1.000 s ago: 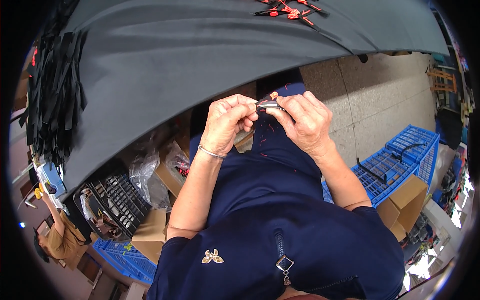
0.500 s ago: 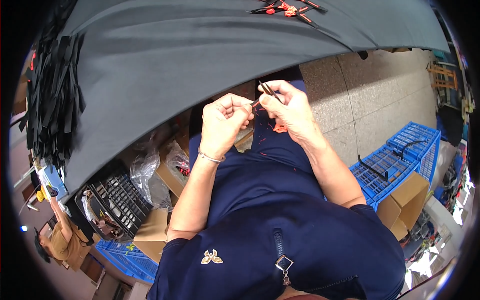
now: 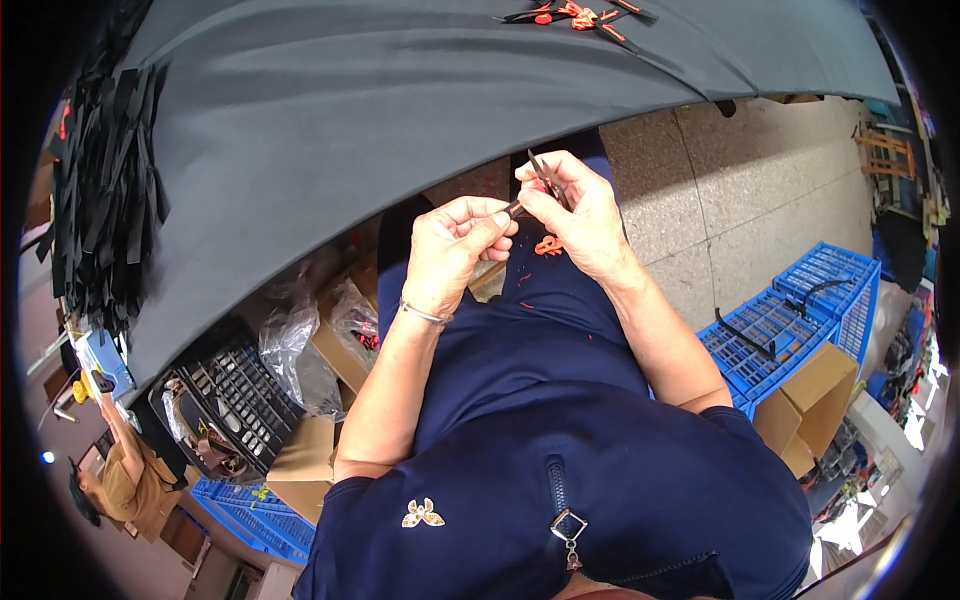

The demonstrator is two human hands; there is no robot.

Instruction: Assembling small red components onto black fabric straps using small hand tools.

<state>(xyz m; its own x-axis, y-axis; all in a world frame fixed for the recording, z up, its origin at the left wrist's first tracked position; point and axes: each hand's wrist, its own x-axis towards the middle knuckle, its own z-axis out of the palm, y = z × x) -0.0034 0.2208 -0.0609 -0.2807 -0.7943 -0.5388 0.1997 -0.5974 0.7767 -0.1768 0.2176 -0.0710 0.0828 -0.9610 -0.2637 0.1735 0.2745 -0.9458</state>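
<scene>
Over my lap, my left hand (image 3: 450, 245) is closed in a pinch on a narrow black strip (image 3: 514, 209) that carries some red. My right hand (image 3: 580, 210) is closed around dark, pointed thread snips (image 3: 546, 178), their blades sticking up past my fingers. Both hands meet at the strip, the fingertips nearly touching. A red bit also shows between the right fingers. Below them hangs a looped red piece (image 3: 548, 246); what it is attached to is hidden. Small red scraps (image 3: 527, 306) lie on my dark blue trousers.
Ahead spreads a dark cloth-covered table (image 3: 330, 130). Red-and-black tied pieces (image 3: 582, 15) lie at its far side; a bundle of black strips (image 3: 110, 200) hangs at the left. Blue crates (image 3: 775, 330) and a cardboard box (image 3: 810, 400) stand right. A co-worker (image 3: 135, 470) is far left.
The snips have turned more upright, with their blades showing apart. The red looped piece has shifted slightly left and up. My left hand has moved slightly right.
</scene>
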